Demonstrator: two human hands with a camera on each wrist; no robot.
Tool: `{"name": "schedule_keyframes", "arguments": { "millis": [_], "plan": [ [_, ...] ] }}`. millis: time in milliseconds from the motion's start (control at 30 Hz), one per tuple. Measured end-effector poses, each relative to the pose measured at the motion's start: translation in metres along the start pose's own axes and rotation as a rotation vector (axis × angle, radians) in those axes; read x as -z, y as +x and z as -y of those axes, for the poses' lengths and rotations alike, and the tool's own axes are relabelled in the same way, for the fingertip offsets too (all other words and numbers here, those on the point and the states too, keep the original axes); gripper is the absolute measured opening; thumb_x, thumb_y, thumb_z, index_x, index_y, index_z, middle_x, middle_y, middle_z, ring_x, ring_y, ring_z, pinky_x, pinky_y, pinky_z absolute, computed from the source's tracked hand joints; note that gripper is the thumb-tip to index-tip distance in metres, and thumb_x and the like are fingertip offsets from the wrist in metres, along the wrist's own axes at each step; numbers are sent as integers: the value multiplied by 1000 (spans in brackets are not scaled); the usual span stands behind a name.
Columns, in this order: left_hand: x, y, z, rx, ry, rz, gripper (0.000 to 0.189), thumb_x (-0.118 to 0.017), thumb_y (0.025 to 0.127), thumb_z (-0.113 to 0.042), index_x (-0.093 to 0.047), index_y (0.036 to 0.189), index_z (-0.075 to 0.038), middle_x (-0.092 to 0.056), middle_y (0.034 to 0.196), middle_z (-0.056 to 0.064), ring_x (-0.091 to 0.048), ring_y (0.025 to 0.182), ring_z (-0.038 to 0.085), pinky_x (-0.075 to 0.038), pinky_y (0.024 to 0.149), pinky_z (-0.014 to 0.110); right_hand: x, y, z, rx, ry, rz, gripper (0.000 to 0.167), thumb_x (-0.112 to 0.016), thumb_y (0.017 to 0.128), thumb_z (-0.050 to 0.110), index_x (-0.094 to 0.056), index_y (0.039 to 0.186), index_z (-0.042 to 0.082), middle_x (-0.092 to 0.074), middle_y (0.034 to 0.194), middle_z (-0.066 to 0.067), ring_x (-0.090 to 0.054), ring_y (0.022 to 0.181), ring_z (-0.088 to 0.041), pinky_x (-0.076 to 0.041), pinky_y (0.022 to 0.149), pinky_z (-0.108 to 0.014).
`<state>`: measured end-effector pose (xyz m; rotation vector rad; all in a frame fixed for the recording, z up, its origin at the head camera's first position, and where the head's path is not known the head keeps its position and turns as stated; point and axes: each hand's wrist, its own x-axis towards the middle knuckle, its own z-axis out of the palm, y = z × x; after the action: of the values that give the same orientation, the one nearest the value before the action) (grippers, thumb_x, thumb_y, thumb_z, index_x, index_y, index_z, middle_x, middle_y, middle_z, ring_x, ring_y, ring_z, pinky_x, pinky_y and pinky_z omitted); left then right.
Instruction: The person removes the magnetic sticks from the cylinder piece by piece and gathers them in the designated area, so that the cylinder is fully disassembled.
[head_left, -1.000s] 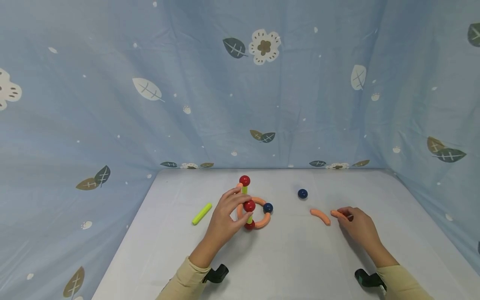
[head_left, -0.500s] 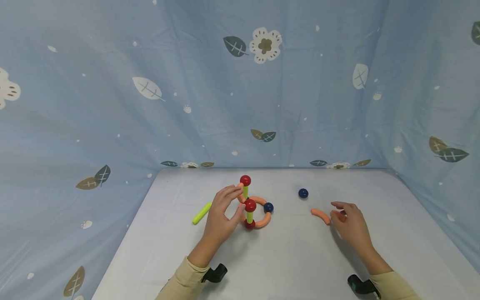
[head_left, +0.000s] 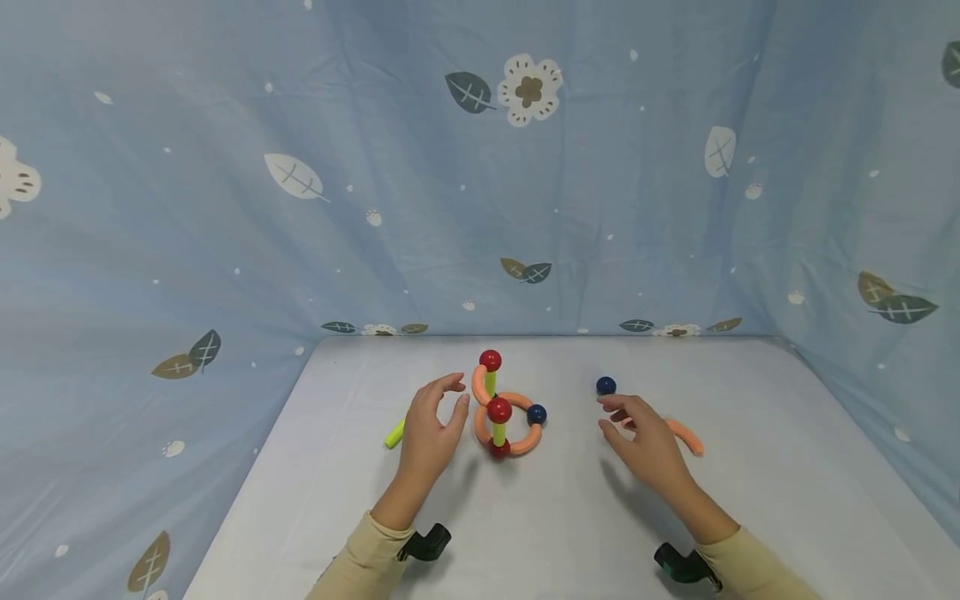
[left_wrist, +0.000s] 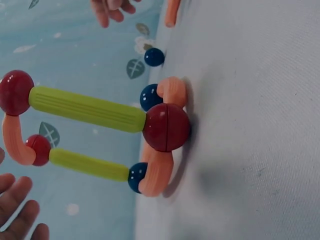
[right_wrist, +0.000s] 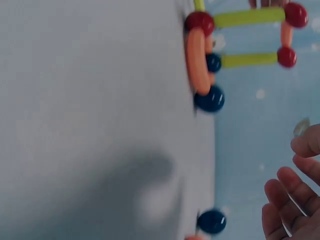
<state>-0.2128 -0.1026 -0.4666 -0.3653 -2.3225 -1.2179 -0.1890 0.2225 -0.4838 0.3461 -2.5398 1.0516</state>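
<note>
A magnetic stick-and-ball structure [head_left: 536,414] stands mid-table. Its base is a ring of curved orange sticks joined by balls. Two upright yellow-green sticks [left_wrist: 87,109] rise from it, topped by red balls [left_wrist: 15,92] that a curved orange stick links. My left hand [head_left: 427,437] hovers just left of the structure, fingers apart and nothing between them. Over the table to the right, my right hand [head_left: 648,446] has its fingers loosely bent and holds nothing. Near its fingertips lies a loose blue ball [head_left: 606,385]; one curved orange stick [head_left: 686,437] shows behind the hand.
A loose yellow-green stick [head_left: 395,433] lies left of the structure, partly covered by my left hand. Another orange stick is mostly hidden behind my right fingers. A patterned blue cloth [head_left: 420,275] rises behind the white table [head_left: 570,517].
My right hand has let go of a curved orange stick and moved left toward the blue ball. My left hand has released the structure's front upright and drawn back left; the structure stays standing.
</note>
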Motion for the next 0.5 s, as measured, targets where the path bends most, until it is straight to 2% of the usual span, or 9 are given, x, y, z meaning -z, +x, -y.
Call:
{"name": "schedule_keyframes", "arguments": {
  "millis": [200, 300, 500],
  "plan": [
    [0, 0, -2, 72, -26, 29, 29, -66, 100, -18, -67, 127, -10, -73, 104, 0, -65, 109, 19, -52, 100, 44, -15, 5, 23, 58, 18, 17, 37, -75, 91, 4, -67, 127, 10, -69, 110, -6, -66, 96, -18, -57, 81, -44],
    [0, 0, -3, 103, -51, 40, 30, -66, 100, -20, -67, 127, -8, -73, 102, -1, -66, 105, 18, -52, 100, 44, -23, 8, 35, 69, 39, 46, 37, -75, 93, 9, -67, 128, 13, -69, 112, -1, -66, 98, -15, -57, 82, -43],
    [-1, 1, -7, 122, -81, 46, 34, -66, 101, -25, -64, 132, -11, -73, 100, -2, -68, 103, 19, -53, 100, 47, -37, 16, 61, 124, 141, 83, 40, -77, 93, 19, -65, 131, 16, -69, 118, -2, -66, 101, -16, -58, 85, -42]
  ]
}}
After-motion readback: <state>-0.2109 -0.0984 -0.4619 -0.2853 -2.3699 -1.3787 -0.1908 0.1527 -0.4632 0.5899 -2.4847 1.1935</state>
